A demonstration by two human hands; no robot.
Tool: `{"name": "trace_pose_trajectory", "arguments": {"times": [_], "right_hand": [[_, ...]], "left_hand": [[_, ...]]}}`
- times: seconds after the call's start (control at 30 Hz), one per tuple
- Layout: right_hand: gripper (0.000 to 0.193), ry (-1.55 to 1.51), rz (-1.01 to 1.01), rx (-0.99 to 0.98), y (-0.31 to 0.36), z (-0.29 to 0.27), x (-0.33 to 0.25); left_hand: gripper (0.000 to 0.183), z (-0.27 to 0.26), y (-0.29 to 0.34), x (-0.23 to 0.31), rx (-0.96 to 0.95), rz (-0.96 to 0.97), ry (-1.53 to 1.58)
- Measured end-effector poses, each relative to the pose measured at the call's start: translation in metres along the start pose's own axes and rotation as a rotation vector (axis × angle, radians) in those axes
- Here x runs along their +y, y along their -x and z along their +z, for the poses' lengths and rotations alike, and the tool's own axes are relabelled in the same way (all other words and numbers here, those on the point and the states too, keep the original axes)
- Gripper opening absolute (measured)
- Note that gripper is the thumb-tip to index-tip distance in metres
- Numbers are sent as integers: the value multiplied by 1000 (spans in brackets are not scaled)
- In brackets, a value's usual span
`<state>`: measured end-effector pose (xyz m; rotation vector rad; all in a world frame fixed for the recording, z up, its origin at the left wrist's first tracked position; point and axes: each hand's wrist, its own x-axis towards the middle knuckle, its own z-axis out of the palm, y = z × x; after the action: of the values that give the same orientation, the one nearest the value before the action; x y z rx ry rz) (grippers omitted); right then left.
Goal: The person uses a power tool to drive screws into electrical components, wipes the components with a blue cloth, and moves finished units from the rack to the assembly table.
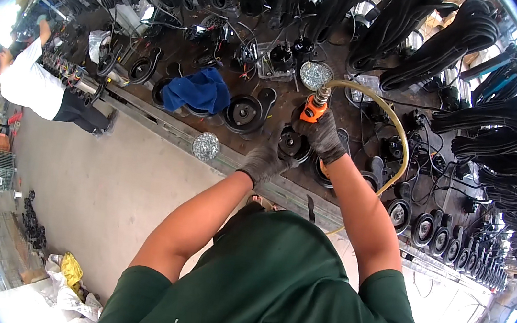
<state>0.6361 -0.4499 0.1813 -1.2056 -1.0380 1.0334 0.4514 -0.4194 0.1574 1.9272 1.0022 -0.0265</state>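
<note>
In my gloved right hand [323, 137] is an orange air screwdriver [313, 109], its fitting joined to a yellowish hose [404, 132]. It is held over a round black housing [291, 145] near the bench's front edge; the tool's tip is hidden. My gloved left hand [263, 163] grips the near left rim of that housing, fingers partly out of sight. Left of it lies a similar round black housing [242, 115] with a handle-like arm. A dish of small screws [315, 75] stands just beyond the screwdriver, and another screw dish [205, 146] sits at the bench edge.
A blue cloth [197, 91] covers parts on the left. Coiled black cables [443, 45] hang along the back and right. Several round black housings [423, 229] line the bench's right edge. At far left a person in a white shirt [33, 87] works at the bench.
</note>
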Motion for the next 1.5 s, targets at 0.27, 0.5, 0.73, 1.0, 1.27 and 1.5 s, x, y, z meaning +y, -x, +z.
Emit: {"name": "trace_pose_trajectory", "arguments": {"times": [0.27, 0.5, 0.73, 1.0, 1.27, 1.5], "right_hand": [[46, -344, -149, 265, 57, -13, -80], [59, -556, -112, 470, 162, -47, -101], [52, -394, -30, 604, 249, -82, -68], [41, -582, -91, 771, 266, -19, -47], [43, -845, -136, 1041, 316, -8, -31], [55, -710, -220, 1161, 336, -6, -33]], "left_hand": [[34, 53, -1, -69, -138, -329, 1186], [22, 46, -35, -71, 214, -112, 1118], [27, 48, -31, -88, 230, -122, 976], [49, 46, -24, -90, 331, -132, 944], [39, -30, 9, -120, 163, 204, 789], [35, -187, -2, -118, 646, 468, -694]]}}
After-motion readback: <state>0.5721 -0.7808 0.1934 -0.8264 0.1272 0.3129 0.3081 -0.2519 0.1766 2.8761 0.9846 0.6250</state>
